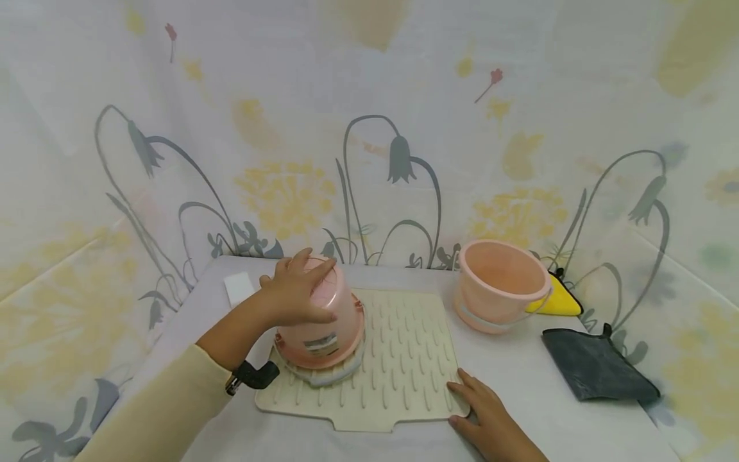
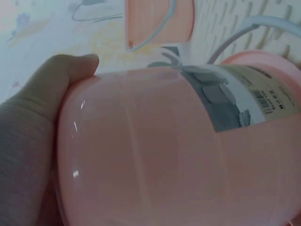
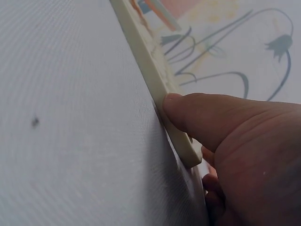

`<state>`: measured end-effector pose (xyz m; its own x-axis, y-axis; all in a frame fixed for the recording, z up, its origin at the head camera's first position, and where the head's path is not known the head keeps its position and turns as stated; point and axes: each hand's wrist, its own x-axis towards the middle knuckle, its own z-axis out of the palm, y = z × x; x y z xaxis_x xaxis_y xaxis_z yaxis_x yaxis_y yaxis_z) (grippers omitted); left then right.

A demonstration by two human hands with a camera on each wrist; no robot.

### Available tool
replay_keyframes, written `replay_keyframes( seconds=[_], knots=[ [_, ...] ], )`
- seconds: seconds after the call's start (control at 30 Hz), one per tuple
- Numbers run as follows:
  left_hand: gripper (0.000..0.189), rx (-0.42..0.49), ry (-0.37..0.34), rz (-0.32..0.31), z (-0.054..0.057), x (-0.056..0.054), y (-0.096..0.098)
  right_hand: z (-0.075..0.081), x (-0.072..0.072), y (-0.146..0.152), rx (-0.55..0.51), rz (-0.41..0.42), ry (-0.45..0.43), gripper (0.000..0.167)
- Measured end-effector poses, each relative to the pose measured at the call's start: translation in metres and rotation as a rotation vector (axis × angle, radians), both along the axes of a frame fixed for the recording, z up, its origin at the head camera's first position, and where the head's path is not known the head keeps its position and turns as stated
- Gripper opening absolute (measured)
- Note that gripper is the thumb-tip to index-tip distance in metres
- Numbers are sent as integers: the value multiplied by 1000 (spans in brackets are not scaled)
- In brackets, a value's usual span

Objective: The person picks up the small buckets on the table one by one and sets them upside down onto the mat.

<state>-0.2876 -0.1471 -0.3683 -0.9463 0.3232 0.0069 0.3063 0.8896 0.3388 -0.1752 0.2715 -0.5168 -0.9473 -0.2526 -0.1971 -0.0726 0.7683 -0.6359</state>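
Note:
An upside-down pink bucket (image 1: 340, 314) stands on the left half of a cream ridged draining board (image 1: 404, 359), its grey-white handle lying at the rim. My left hand (image 1: 294, 292) grips the bucket's upturned base from above, fingers spread over the top and thumb on the side. A printed label (image 2: 230, 99) shows on the bucket wall in the left wrist view. At the board's front right corner, my right hand (image 1: 487, 410) holds the edge. In the right wrist view the thumb (image 3: 193, 110) lies on the board's edge, with the other fingers partly hidden beyond it.
A second pink bucket (image 1: 491, 308) stands upright at the back right. Behind it lies a yellow cloth (image 1: 557, 298), and a dark grey cloth (image 1: 597, 366) lies at the right edge. A white block (image 1: 238, 289) sits at the back left. Flower-patterned sheeting (image 1: 369, 96) surrounds the table.

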Motion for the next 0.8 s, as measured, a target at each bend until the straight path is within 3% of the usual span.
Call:
replay_keyframes(
  seconds=[0.27, 0.57, 0.8],
  knots=[
    [103, -73, 39, -60, 1, -9, 14, 2, 0, -1, -2, -8, 16, 67],
    [103, -99, -19, -49, 2, -16, 22, 2, 0, 0, -42, 10, 9, 66],
    [95, -52, 38, -14, -6, -10, 22, 1, 1, 1, -30, 34, 36, 66]
  ],
)
